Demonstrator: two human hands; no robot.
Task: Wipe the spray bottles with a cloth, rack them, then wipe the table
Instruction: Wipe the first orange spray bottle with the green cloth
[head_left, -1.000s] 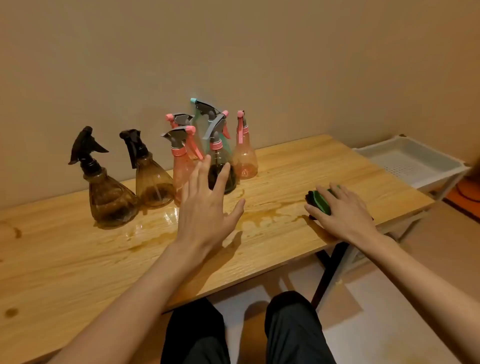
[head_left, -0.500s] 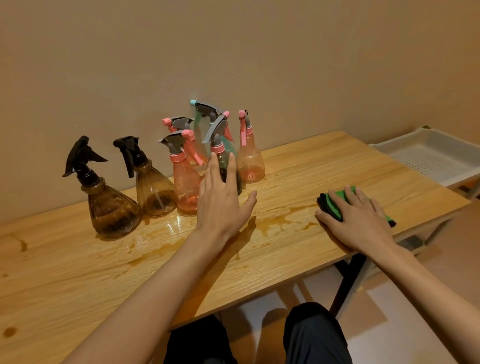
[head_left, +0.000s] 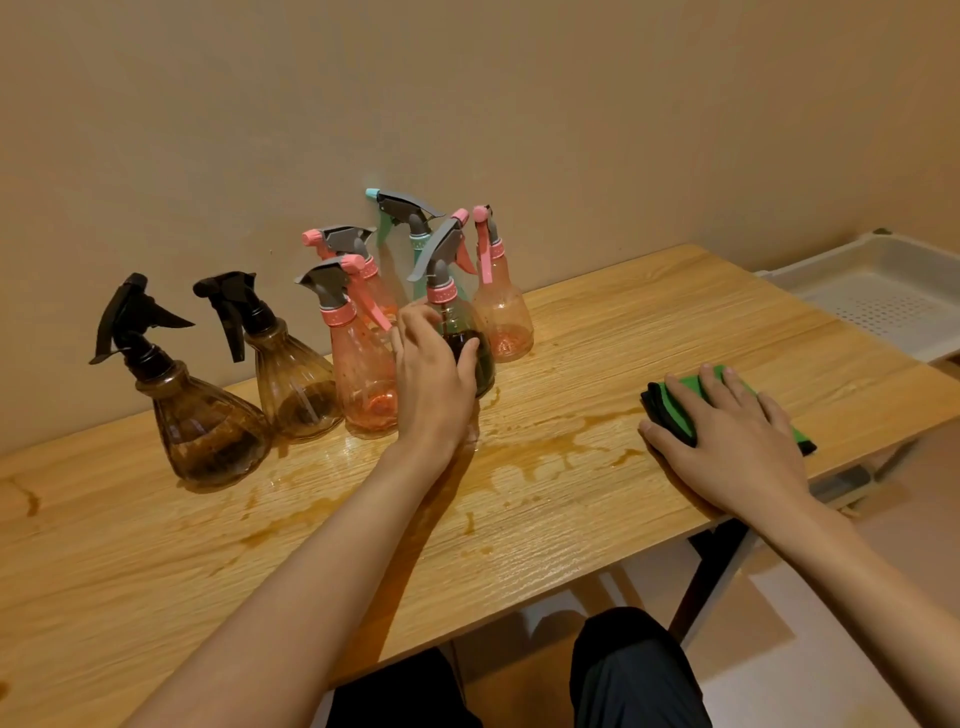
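At the centre of the frame, the left hand (head_left: 434, 374) curls round the dark-filled spray bottle (head_left: 453, 319), fingers on its left side and thumb on its right. It stands on the table (head_left: 597, 322). Further right, the right hand (head_left: 737, 441) lies flat, fingers straight, on the green cloth (head_left: 680, 402).

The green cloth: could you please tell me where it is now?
Head view: the green cloth lies right of centre on the wooden table, flat under the right hand.
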